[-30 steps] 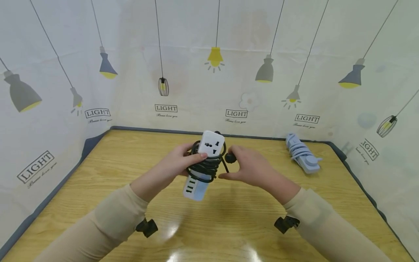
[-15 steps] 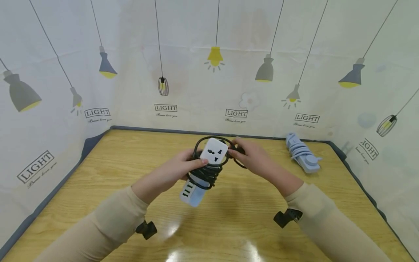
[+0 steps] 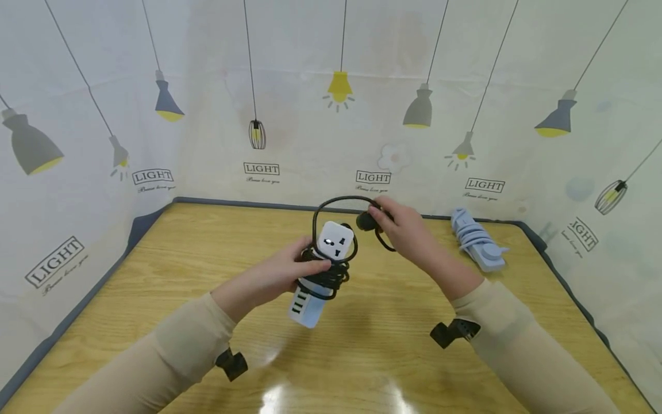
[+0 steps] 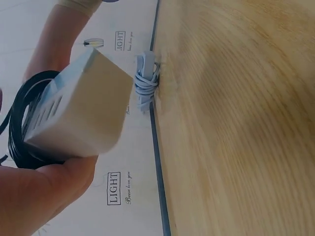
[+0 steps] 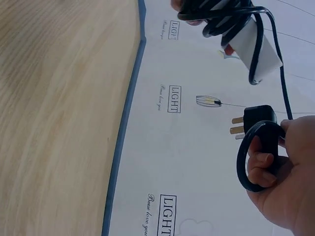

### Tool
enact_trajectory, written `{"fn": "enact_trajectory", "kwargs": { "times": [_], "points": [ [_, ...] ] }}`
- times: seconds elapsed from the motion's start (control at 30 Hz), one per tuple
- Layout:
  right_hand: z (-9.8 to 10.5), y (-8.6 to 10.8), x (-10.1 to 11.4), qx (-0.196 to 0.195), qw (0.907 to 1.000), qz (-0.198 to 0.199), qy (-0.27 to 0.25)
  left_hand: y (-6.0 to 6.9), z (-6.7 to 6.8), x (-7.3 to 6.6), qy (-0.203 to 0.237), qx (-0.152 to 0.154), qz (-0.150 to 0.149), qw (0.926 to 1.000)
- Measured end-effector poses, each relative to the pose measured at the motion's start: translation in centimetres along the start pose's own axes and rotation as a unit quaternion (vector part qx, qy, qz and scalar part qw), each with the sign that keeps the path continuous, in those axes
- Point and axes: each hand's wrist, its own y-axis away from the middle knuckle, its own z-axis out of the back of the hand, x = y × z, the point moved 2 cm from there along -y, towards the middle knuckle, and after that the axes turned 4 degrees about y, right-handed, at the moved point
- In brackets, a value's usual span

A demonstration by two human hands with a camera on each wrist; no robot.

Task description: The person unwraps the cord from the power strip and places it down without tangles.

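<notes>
My left hand (image 3: pixel 281 270) grips a white power strip (image 3: pixel 306 307) round its middle, thumb across the front, holding it tilted above the table. Black cable (image 3: pixel 331 277) is wound in several turns about the strip. Sockets show at its upper end and USB ports at the lower. To the right, my right hand (image 3: pixel 405 230) holds the black plug (image 5: pixel 259 118) together with a length of its cable. The plug's metal prongs stick out in the right wrist view. A loose loop of cable arcs over the strip's top between the hands.
A pale blue power strip (image 3: pixel 477 238), wrapped in its own cord, lies at the back right of the wooden table (image 3: pixel 362 356). Behind the table's dark edge stands a light curtain (image 3: pixel 305 115) printed with lamps.
My right hand has taken hold of the plug and cable and moved up and away from the strip. A cable loop has widened over the strip's top. The left hand keeps its grip.
</notes>
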Motion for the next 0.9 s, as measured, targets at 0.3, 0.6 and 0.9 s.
{"fn": "enact_trajectory", "kwargs": {
  "times": [0.3, 0.6, 0.9],
  "points": [
    [1.1, 0.1, 0.1, -0.052, 0.9982, -0.014, -0.029, -0.1, 0.5, 0.7, 0.018, -0.010, -0.003, 0.9998],
    [2.0, 1.8, 0.8, -0.133, 0.9881, 0.026, -0.074, -0.2, 2.3, 1.3, 0.029, -0.059, -0.007, 0.9978],
    [3.3, 3.8, 0.2, -0.149, 0.9858, 0.011, -0.077, -0.1, 4.1, 1.6, 0.035, -0.076, -0.038, 0.9958]
  ]
}}
